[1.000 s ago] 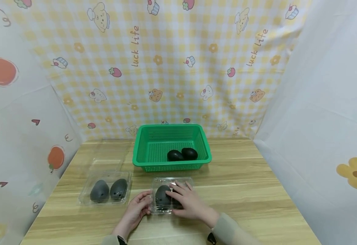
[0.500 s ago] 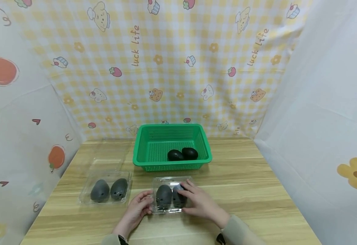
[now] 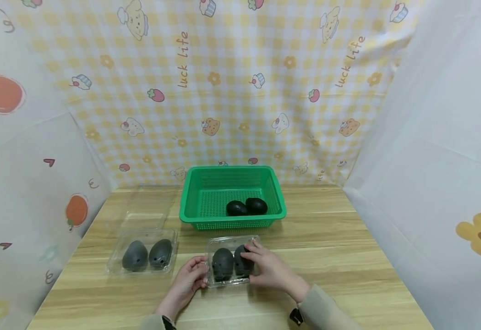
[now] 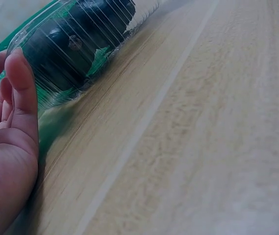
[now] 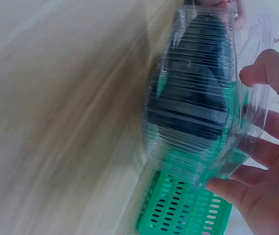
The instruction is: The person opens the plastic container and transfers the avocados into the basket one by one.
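Note:
A clear plastic clamshell box lies in front of the basket, its lid down over two dark, avocado-like fruits. My left hand grips the box's left edge, with the thumb on the near side in the left wrist view. At the right end, my right hand holds the box, fingers spread across the lid and thumb at the rim. In the right wrist view the ribbed side wall faces the camera and the box appears raised at an angle.
A second clamshell box with two similar fruits stands at the left, its clear lid folded back. Behind, a green plastic basket holds two shiny black fruits. A patterned cloth hangs behind the wooden table.
My right hand has slid rightward from the middle of the lid to the box's right end. The box has turned slightly, its right side swinging away. The left hand keeps its grip.

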A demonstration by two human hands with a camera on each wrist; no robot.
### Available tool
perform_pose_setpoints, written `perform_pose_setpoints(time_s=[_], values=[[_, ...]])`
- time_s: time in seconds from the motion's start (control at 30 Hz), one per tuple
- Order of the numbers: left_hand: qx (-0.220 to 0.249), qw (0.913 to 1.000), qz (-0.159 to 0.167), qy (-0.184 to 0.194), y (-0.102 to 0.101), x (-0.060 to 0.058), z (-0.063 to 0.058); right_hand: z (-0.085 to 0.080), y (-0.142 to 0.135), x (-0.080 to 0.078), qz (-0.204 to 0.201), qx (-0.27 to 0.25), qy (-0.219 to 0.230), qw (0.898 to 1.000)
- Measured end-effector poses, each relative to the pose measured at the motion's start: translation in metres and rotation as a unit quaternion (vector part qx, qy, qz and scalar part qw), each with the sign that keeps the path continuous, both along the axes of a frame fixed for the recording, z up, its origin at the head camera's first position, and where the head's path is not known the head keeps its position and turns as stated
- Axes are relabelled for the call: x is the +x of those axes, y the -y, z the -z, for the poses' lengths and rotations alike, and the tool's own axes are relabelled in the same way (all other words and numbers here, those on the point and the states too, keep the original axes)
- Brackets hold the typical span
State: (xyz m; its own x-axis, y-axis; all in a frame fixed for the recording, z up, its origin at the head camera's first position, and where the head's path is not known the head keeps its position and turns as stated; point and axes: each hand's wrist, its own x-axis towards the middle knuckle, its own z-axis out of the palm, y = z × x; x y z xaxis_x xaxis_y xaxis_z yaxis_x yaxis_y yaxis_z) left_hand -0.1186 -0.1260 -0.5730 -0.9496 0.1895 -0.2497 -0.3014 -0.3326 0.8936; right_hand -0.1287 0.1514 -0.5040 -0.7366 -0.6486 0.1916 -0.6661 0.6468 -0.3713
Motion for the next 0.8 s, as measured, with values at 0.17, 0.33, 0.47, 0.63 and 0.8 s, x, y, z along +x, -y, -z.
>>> perform_pose_setpoints(time_s=[0.17,0.33,0.47,0.63,0.8], values=[[0.009,1.0,0.001,0.004,0.0,0.0,-0.001,-0.005,0.001,-0.003,0.003,0.003,0.018,1.0],[0.011,0.9999,0.002,0.004,0.002,0.0,-0.002,-0.012,0.003,-0.004,0.006,0.0,0.049,0.999],[0.014,0.9999,0.004,0.005,0.003,0.0,-0.002,-0.017,0.004,-0.005,0.011,0.003,0.071,0.997],[0.019,0.9998,0.01,0.007,0.003,0.0,-0.002,-0.019,0.005,-0.005,0.016,0.015,0.079,0.997],[0.014,0.9998,0.013,0.003,0.002,0.0,-0.002,-0.018,0.004,-0.007,0.013,0.012,0.081,0.997]])
